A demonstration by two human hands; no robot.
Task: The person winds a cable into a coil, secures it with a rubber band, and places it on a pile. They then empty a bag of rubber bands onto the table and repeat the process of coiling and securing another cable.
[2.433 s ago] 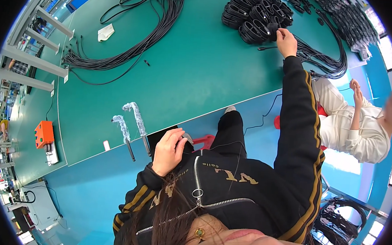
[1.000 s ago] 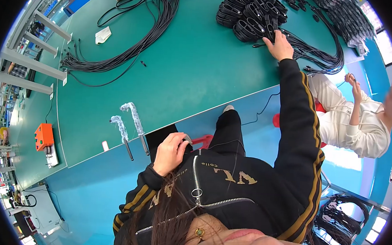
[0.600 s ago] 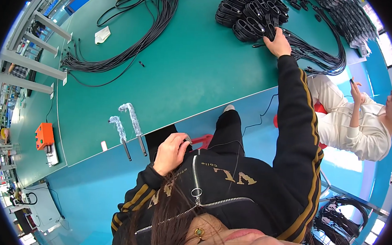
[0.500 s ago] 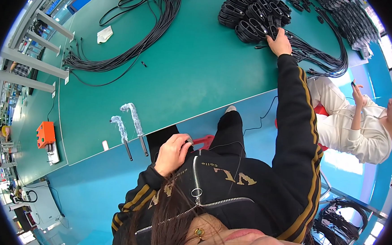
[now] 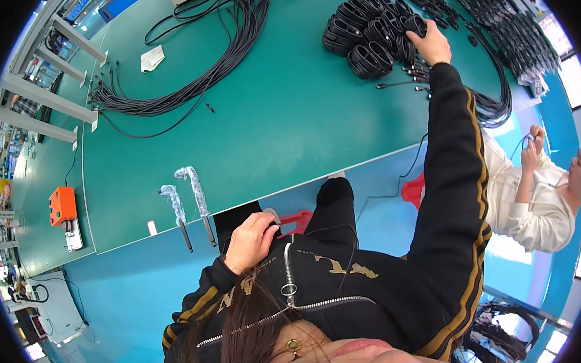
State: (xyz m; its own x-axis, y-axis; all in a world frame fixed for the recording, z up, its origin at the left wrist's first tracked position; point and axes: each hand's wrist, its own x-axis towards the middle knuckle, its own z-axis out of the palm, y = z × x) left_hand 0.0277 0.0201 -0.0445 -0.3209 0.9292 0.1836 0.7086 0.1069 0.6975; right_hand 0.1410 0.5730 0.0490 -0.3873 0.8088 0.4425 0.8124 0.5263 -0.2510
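Reaching to the far right of the table, my right hand grips a black coiled cable at the edge of a heap of similar bundles. Cable ends with metal plugs stick out just below that hand. My left hand is low in front of my body, off the table's front edge. Its fingers are curled together beside a small grey rounded thing, and what they hold, if anything, is hidden.
Long black cables lie across the green table. Two plastic-wrapped tools rest near its front edge; an orange device stands left. More cables lie at right, where a person in white sits holding a thin cord.
My right hand has moved farther away and slightly right, onto a coiled cable at the heap's edge. My left hand has shifted slightly nearer. The seated person's hands have come up together.
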